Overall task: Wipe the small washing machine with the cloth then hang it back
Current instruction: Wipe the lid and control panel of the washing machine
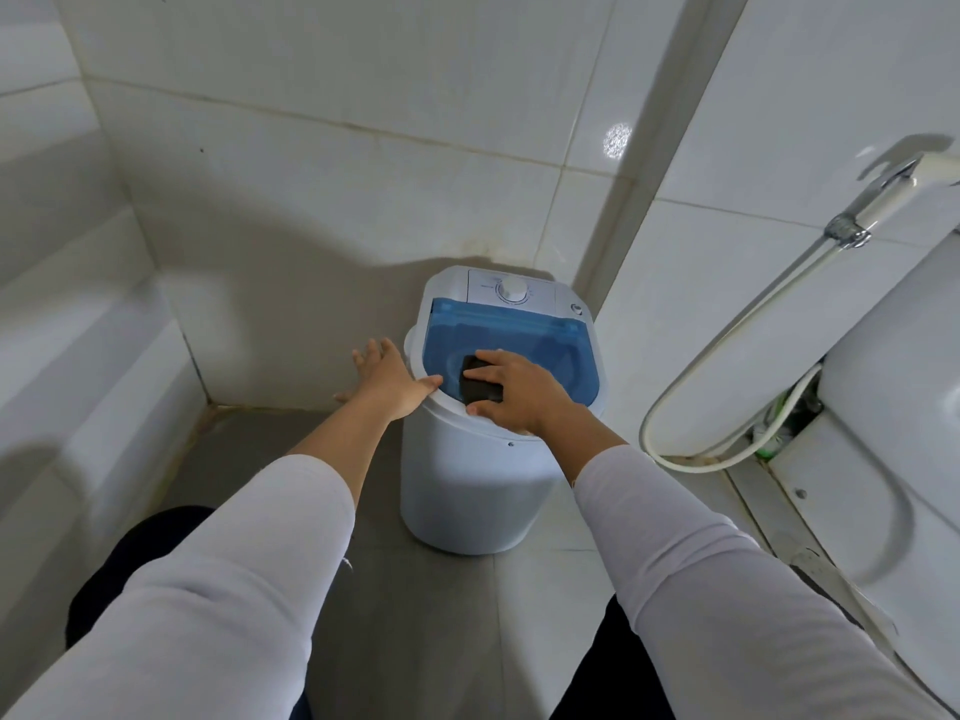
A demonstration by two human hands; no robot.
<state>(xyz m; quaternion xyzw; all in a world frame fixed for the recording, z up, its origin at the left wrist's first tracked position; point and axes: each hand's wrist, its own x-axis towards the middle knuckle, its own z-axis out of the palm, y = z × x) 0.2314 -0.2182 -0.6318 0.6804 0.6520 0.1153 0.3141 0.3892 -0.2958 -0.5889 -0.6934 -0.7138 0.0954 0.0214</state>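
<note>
The small white washing machine [467, 485] stands on the floor in the tiled corner, with a blue see-through lid [498, 330] and a white dial at the back. A dark folded cloth [475, 389] lies on the front of the lid. My right hand [514, 392] presses down on the cloth, fingers spread over it. My left hand [387, 379] is open, its fingers spread, with the thumb touching the machine's left rim.
A white toilet [883, 433] stands close on the right. A bidet sprayer [878, 205] hangs on the right wall, its hose [691, 376] looping down beside the machine. Tiled walls close in behind and on the left; grey floor lies in front.
</note>
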